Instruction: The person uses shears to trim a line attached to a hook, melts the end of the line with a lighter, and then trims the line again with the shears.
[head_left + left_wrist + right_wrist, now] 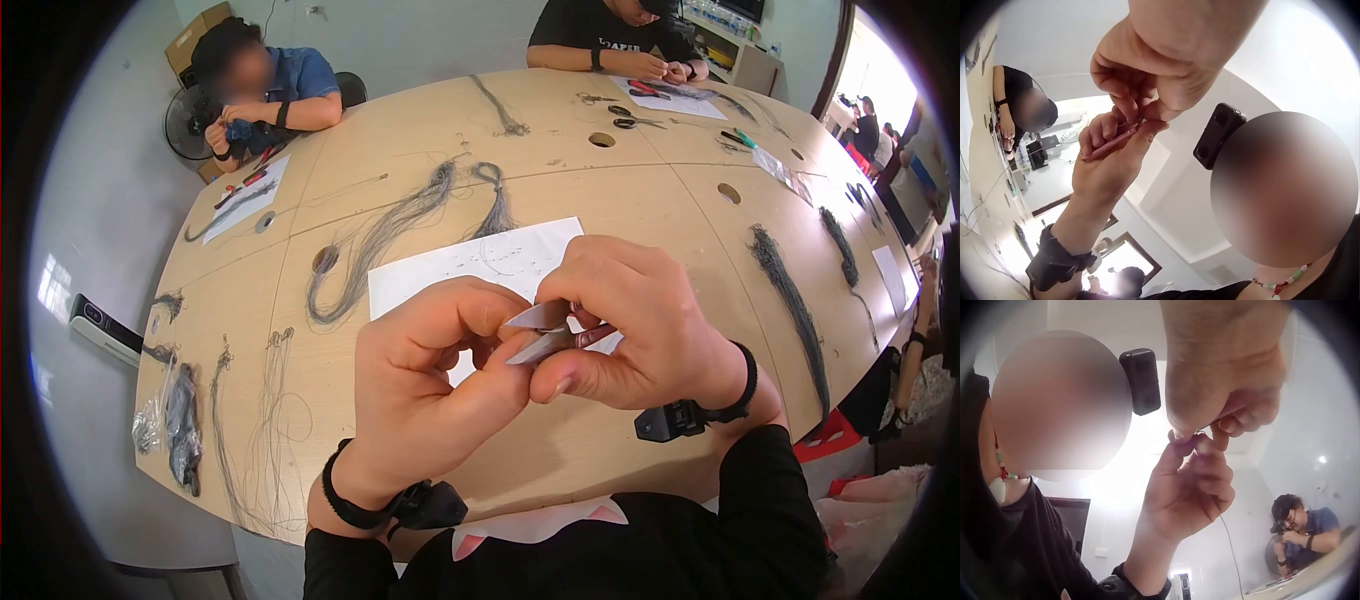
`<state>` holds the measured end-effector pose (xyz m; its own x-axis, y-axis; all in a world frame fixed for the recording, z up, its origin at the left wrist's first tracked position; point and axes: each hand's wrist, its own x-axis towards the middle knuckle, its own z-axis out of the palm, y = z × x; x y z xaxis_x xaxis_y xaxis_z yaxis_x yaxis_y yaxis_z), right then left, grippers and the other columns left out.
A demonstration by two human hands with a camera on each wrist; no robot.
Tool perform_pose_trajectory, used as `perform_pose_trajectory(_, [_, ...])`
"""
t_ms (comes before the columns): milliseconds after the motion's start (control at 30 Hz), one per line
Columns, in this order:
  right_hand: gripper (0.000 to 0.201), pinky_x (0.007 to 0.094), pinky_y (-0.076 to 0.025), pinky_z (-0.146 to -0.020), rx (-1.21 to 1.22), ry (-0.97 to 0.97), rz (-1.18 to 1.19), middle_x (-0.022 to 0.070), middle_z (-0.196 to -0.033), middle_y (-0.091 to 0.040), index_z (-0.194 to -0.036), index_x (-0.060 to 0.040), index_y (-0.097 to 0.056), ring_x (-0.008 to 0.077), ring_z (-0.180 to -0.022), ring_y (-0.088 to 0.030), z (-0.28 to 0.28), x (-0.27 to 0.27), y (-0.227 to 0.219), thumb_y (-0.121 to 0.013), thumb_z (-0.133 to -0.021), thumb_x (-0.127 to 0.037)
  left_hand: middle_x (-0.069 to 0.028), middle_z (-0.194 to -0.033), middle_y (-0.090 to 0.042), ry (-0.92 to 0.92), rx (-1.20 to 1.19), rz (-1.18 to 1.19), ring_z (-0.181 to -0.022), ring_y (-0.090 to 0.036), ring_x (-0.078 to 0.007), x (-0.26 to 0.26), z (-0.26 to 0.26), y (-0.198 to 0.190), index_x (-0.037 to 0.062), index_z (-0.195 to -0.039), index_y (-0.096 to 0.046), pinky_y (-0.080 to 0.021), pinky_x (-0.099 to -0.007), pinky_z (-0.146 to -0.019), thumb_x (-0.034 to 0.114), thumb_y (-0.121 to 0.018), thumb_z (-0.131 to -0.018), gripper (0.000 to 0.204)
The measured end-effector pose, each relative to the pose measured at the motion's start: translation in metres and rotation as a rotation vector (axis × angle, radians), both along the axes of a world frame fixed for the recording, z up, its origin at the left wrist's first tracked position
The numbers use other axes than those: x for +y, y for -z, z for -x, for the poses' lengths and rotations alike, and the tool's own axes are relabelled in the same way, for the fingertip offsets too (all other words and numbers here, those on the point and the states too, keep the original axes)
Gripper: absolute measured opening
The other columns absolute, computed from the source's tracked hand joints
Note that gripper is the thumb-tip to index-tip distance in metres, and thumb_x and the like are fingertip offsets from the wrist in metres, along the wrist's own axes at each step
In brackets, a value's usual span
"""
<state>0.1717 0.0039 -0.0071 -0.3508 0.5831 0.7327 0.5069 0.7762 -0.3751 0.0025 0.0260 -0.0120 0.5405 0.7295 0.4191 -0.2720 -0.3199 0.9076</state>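
In the head view my right hand (640, 315) grips small snips (543, 346), their two silver blades spread and pointing left at my left fingertips. The left wrist view shows their pink handle (1110, 145) lying across the right palm. My left hand (430, 375) has curled fingers, thumb and forefinger pinched together right at the blades. A thin dark strand (1230, 540) trails down from the left hand in the right wrist view; its pinched end is hidden among the fingers. Both hands are raised over a white sheet (420, 285) with small dark marks.
Grey strand bundles (370, 250) lie beyond the sheet, with a looped bundle (490, 200) beside them. More bundles (790, 300) are at right, loose strands (225, 420) at left. Black scissors (625, 123) lie at the far side. Two people sit across the table (600, 190).
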Motion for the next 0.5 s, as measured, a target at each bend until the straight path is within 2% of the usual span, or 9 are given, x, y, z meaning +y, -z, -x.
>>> perform_pose_trajectory(233, [0.033, 0.0294, -0.035, -0.042, -0.025, -0.012, -0.007, 0.005, -0.054, -0.045, -0.066, -0.0052, -0.049, 0.0212, -0.048, -0.046, -0.0002, 0.0004, 0.0016, -0.063, -0.068, -0.035, -0.0031, -0.074, -0.054, -0.009, 0.046, -0.062, -0.064, -0.045, -0.0059, 0.0026, 0.0009, 0.0008, -0.0012, -0.075, -0.054, -0.035, -0.0182, -0.055, -0.003, -0.055, -0.069, 0.006])
perform_pose_trajectory(500, [0.035, 0.0287, -0.036, -0.041, -0.039, -0.012, -0.014, 0.005, -0.054, -0.045, -0.067, -0.0049, -0.049, 0.0208, -0.048, -0.046, -0.0012, -0.0005, -0.0001, -0.063, -0.067, -0.037, -0.0035, -0.075, -0.054, -0.039, 0.051, -0.08, -0.064, -0.045, -0.0066, -0.0006, 0.0014, -0.0017, -0.0012, -0.074, -0.054, -0.036, -0.0185, -0.056, -0.003, -0.054, -0.069, 0.006])
